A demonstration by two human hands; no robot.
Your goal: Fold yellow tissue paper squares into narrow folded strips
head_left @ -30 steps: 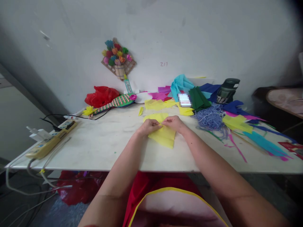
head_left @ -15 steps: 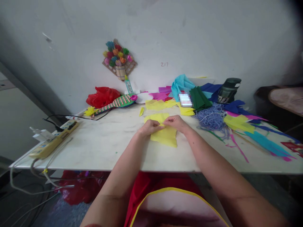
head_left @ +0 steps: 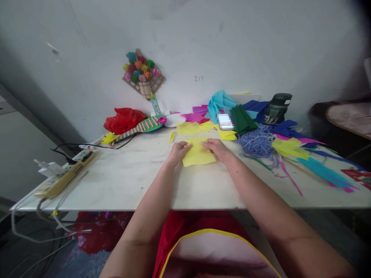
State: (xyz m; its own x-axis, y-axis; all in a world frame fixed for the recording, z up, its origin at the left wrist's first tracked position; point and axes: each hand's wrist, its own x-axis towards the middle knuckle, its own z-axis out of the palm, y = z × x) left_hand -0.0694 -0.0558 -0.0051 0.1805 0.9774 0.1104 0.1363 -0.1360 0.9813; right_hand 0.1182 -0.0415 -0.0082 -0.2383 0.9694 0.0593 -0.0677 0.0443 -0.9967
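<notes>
A piece of yellow crepe paper (head_left: 198, 153) is stretched between my two hands, over the middle of the white table. My left hand (head_left: 178, 151) pinches its left edge between thumb and fingers. On the opposite edge, my right hand (head_left: 216, 148) grips it the same way. Just beyond my left hand lies a small folded yellow strip (head_left: 172, 136). More yellow paper sheets (head_left: 188, 128) lie behind the held piece.
Purple yarn (head_left: 255, 141), dark green paper (head_left: 242, 119), light blue paper (head_left: 220, 103) and a dark bottle (head_left: 278, 109) crowd the right. Leftward are a power strip (head_left: 66, 173), a red plastic bag (head_left: 124, 119) and a striped green craft piece (head_left: 145, 125). A flower craft (head_left: 142, 71) hangs on the wall.
My hands have moved apart, from close together at the paper's middle to its two sides. The yellow paper now lies spread flatter between them.
</notes>
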